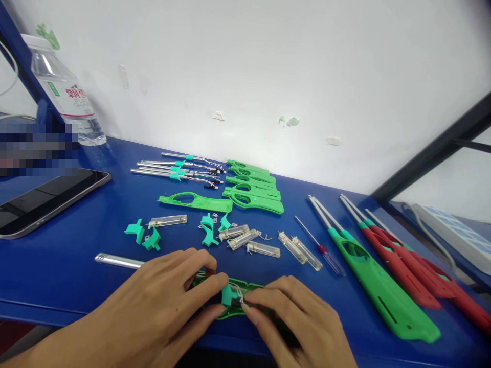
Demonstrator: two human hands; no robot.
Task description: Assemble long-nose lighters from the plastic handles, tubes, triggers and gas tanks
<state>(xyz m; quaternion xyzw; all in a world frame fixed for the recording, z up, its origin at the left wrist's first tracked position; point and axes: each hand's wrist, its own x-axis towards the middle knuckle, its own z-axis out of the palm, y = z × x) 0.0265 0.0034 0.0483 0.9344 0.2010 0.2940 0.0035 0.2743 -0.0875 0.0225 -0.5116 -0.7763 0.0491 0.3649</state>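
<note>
At the front of the table, a green lighter shell half [230, 313] lies between my hands, partly covered by them. My left hand [169, 296] is closed around its left part, thumb and fingers at a teal trigger piece [226, 295]. Beyond my left knuckles sticks out a silver metal tube [118, 261]. Thin white wires [239, 292] loop up beside the trigger piece. My right hand [299, 317] pinches at the wires with thumb and forefinger, its other fingers curled over the shell's right end. Exactly what sits under the fingertips is hidden.
Behind my hands lie loose teal triggers [135, 231], clear fuel tanks [264, 249], green shell halves [195, 202] and wired metal tubes [159, 174]. A screwdriver [330, 259], green lighters [387, 286] and red lighters [402, 260] are right. A phone [53, 202] and bottle [65, 92] stand left.
</note>
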